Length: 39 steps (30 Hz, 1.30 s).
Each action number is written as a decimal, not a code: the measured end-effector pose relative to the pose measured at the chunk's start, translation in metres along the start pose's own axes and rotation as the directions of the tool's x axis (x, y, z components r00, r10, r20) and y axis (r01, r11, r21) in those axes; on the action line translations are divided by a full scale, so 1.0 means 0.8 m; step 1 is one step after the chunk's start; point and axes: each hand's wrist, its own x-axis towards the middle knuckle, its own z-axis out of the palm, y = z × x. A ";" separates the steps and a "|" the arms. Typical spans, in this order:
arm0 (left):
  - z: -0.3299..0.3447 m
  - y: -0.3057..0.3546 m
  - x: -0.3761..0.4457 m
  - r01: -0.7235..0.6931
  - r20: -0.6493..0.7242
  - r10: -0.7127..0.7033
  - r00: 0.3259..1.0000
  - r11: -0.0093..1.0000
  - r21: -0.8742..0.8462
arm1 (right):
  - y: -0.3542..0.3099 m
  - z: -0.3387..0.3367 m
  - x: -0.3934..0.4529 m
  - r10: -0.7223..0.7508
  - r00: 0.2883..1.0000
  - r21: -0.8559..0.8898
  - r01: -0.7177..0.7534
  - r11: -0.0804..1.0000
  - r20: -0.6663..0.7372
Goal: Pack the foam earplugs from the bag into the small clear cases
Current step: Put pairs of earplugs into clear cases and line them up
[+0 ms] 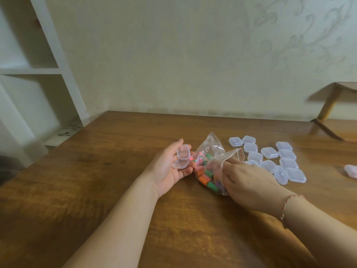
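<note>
A clear zip bag (pixel 211 147) lies mid-table, holding several coloured foam earplugs (pixel 206 176) in orange, green, pink and purple. My right hand (pixel 245 182) reaches into the bag's mouth; its fingertips are hidden inside the plastic, so I cannot tell whether they grip an earplug. My left hand (pixel 170 167) rests palm up just left of the bag and cradles a small clear case (pixel 182 156) with its lid hinged open. Several shut clear cases (pixel 270 152) lie in a cluster to the right of the bag.
The brown wooden table (pixel 116 180) meets a pale patterned wall at the back. A white shelf unit (pixel 38 70) stands off the left edge. A wooden stand (pixel 332 113) sits at the far right, and a pinkish item (pixel 351 171) lies at the right border.
</note>
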 end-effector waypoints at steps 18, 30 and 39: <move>-0.001 -0.001 0.000 -0.029 0.003 0.029 1.000 0.999 0.027 | -0.008 0.000 0.008 -0.135 0.985 -0.282 0.099 0.954 -0.111; 0.002 0.003 -0.006 -0.054 -0.084 0.053 0.995 0.998 -0.013 | 0.015 -0.003 -0.052 0.022 0.926 0.284 0.093 0.954 -0.377; 0.064 -0.010 -0.077 -0.018 0.176 0.050 0.983 0.983 -0.181 | 0.014 -0.005 -0.083 0.142 0.868 0.732 0.302 0.611 -0.476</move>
